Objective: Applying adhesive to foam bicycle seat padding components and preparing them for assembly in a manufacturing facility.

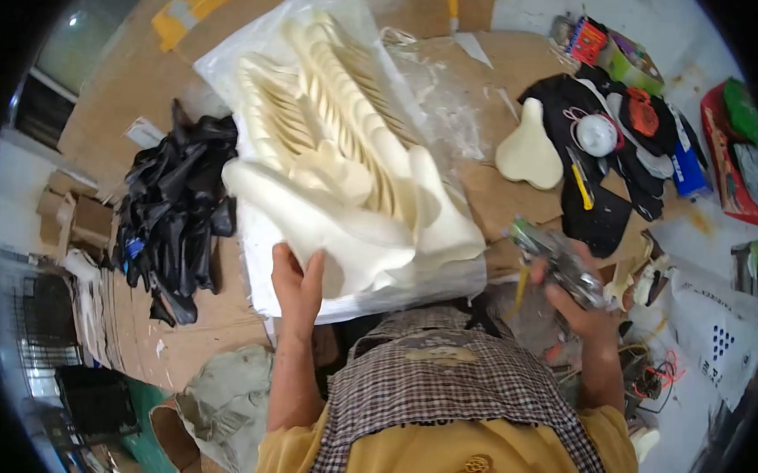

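Cream foam bicycle saddle pads point(342, 108) lie nested in rows on white plastic sheeting point(266, 303) in front of me. My left hand point(296, 284) is at the edge of the nearest foam saddle pad point(329, 222), thumb over it and the other fingers partly hidden. To the right, my right hand point(576, 283) is closed around a shiny grey tool-like object point(564, 261) with a green end; blur hides its exact kind. A single foam saddle pad point(533, 146) lies apart on the cardboard, beyond my right hand.
Black glossy covers point(177, 202) are heaped at the left. At the right are dark cloths point(595, 216), a yellow cutter point(582, 186), a white round spool point(595, 134) and a red box point(725, 167). Cardboard point(155, 337) covers the table.
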Motion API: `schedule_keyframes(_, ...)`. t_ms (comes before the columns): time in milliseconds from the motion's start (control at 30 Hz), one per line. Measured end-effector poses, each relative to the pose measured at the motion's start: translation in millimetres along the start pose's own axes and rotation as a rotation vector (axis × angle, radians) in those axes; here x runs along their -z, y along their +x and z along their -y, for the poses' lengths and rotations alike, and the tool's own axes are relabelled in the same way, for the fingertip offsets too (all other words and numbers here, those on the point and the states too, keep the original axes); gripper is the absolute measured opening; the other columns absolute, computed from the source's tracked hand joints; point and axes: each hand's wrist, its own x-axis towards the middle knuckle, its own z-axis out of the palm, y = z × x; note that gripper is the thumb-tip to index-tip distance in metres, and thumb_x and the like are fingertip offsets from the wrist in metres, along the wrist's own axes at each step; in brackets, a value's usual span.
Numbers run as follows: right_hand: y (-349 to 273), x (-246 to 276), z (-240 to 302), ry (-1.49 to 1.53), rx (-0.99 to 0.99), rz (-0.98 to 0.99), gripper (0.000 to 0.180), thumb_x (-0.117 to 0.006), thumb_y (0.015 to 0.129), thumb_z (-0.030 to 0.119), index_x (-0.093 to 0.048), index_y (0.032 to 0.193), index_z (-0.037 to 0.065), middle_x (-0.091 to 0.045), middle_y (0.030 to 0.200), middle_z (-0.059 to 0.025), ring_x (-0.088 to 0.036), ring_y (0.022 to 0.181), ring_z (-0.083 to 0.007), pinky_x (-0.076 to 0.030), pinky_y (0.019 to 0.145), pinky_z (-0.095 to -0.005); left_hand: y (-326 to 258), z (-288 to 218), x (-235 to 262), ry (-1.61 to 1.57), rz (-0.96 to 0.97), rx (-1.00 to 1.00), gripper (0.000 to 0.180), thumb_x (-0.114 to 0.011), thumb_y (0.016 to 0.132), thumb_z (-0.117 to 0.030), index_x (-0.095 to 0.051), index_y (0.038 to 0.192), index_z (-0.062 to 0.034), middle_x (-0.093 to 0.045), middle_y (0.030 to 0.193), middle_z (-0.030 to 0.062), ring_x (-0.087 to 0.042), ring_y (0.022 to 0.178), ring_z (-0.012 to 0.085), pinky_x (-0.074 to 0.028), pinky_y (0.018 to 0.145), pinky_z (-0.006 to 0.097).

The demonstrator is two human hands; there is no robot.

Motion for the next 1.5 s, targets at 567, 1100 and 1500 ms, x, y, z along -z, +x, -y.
schedule_keyframes(567, -12, -71, 122, -0.078, 0.236, 0.129, 0.064, -0.064, 0.072, 0.008, -0.037, 0.13, -0.002, -0.058, 0.083, -0.0094, -0.056, 0.073, -0.0162, -0.048, 0.067, -0.0288, 108, 25, 8, 0.217, -0.124, 0.05, 0.044, -0.068, 0.072, -0.015, -0.06, 0.112, -0.0004, -0.065, 0.082, 0.017, -0.062, 0.069, 0.0248, -0.049, 0.066, 0.033)
schedule_keyframes(1100, -11, -70, 107, -0.168, 0.098, 0.343, 0.063, -0.067, 0.074, 0.012, -0.039, 0.129, -0.003, -0.058, 0.089, -0.0072, -0.056, 0.079, -0.0126, -0.047, 0.071, -0.0273, 117, 33, 29, 0.291, -0.22, 0.026, 0.039, -0.066, 0.071, -0.019, -0.063, 0.106, -0.0033, -0.063, 0.07, 0.0124, -0.06, 0.063, 0.0218, -0.048, 0.064, 0.033)
schedule_keyframes(1500, -1, -107, 78, 0.128, 0.0, 0.208, 0.068, -0.067, 0.076, 0.022, -0.035, 0.129, -0.005, -0.055, 0.093, -0.0092, -0.055, 0.082, -0.0177, -0.046, 0.076, -0.0312, -32, 137, 13, 0.112, 0.562, 0.2, 0.049, -0.069, 0.073, -0.023, -0.053, 0.114, -0.0011, -0.061, 0.102, 0.0136, -0.06, 0.09, 0.0256, -0.048, 0.078, 0.033)
